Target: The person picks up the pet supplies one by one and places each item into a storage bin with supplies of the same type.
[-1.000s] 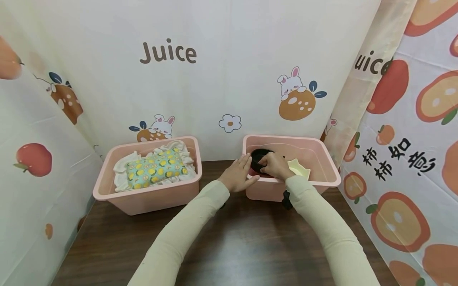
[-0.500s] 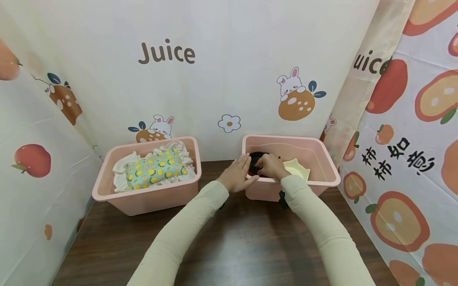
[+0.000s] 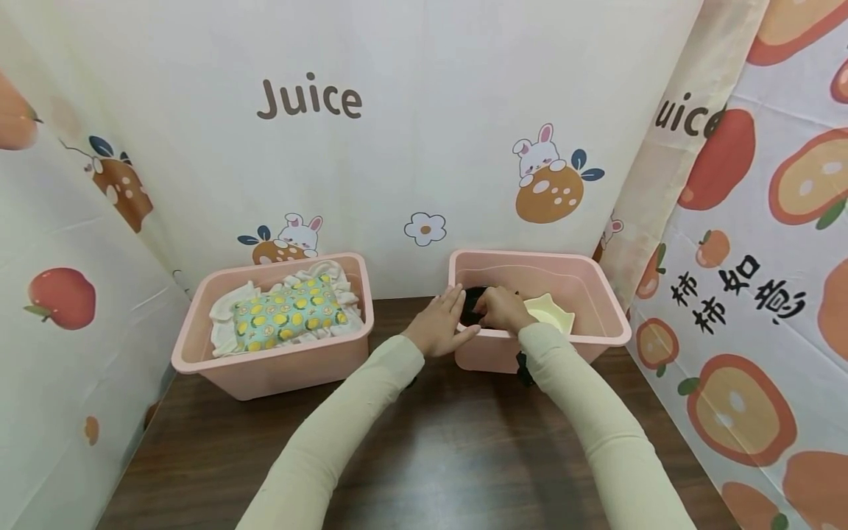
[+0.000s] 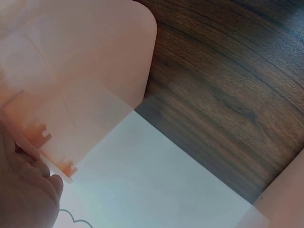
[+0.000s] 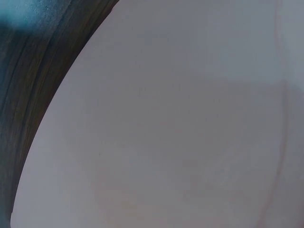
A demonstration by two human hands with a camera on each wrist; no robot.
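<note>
My right hand (image 3: 505, 308) reaches over the front rim into the right pink bin (image 3: 550, 258). Its curled fingers hold the near edge of a black bowl (image 3: 472, 300), sitting low in the bin's left end and partly hidden by both hands. Beside it in the bin lies a pale yellow dish with a pointed rim (image 3: 546, 311). My left hand (image 3: 436, 322) rests against the bin's left rim, fingers straight and thumb spread. In the left wrist view, that hand (image 4: 28, 192) touches the rim. In the right wrist view the bin's outer wall (image 5: 156, 114) hides the hand.
A second pink bin (image 3: 291, 375) stands to the left, holding a lemon-print cushion (image 3: 288, 313) with a white ruffle. Both bins stand on a dark wooden table (image 3: 437, 456). Printed curtains (image 3: 424, 147) close off the back and both sides.
My right hand has moved slightly left and the black bowl has sunk lower in the bin. More of the yellow dish shows now. My left hand has stayed in place.
</note>
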